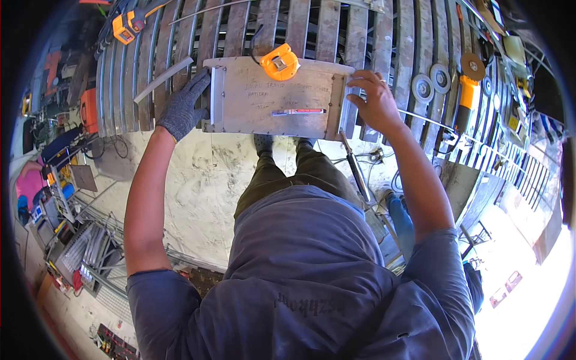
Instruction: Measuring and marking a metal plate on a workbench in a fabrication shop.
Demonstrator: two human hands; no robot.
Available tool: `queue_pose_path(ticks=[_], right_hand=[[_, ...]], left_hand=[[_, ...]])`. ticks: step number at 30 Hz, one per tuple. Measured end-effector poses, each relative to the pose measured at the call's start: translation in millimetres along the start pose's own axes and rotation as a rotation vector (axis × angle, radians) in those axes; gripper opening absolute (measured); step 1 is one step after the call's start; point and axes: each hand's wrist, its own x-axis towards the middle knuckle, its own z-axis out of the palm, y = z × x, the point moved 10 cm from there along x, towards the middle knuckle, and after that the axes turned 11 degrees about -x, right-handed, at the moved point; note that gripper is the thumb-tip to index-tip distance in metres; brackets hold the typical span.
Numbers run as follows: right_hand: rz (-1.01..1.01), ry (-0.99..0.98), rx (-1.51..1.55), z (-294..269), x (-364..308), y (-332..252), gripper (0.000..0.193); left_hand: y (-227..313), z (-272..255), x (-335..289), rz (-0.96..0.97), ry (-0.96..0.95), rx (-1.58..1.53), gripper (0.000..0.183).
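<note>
A flat grey sheet-metal plate (294,84) with handwriting lies across the slatted bench in front of me. My left hand (183,107), in a dark grey glove, rests at its left end with fingers stretched out along the edge, beside an upright metal strip (217,96). At the right end, the bare fingers of my right hand (377,103) curl around the top of another narrow metal strip (345,114); the exact contact is partly hidden. An orange tape measure (279,62) sits on the plate's far edge. A marker pen (299,112) lies across the plate.
A loose flat bar (163,80) lies left of the plate, with a yellow-and-black tool (126,27) beyond it. To the right are grinding discs (422,89) and an orange angle grinder (468,93). A dark-handled tool (355,165) leans at the bench's near edge.
</note>
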Motion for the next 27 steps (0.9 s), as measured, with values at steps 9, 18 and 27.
queue_pose_path(ticks=[9,18,27], right_hand=[[0.220,-0.064,-0.206,-6.0,47.3,37.2,0.103],[0.441,-0.132,-0.185,-5.5,48.1,56.6,0.137],[0.597,-0.009,0.163,2.0,24.9,68.9,0.138]], left_hand=[[-5.6,12.3,-10.4,-0.028,0.009,0.068,0.089],[-6.4,17.1,-15.5,0.107,-0.030,0.287,0.082],[-14.9,25.0,-15.4,0.097,-0.125,0.339,0.076]])
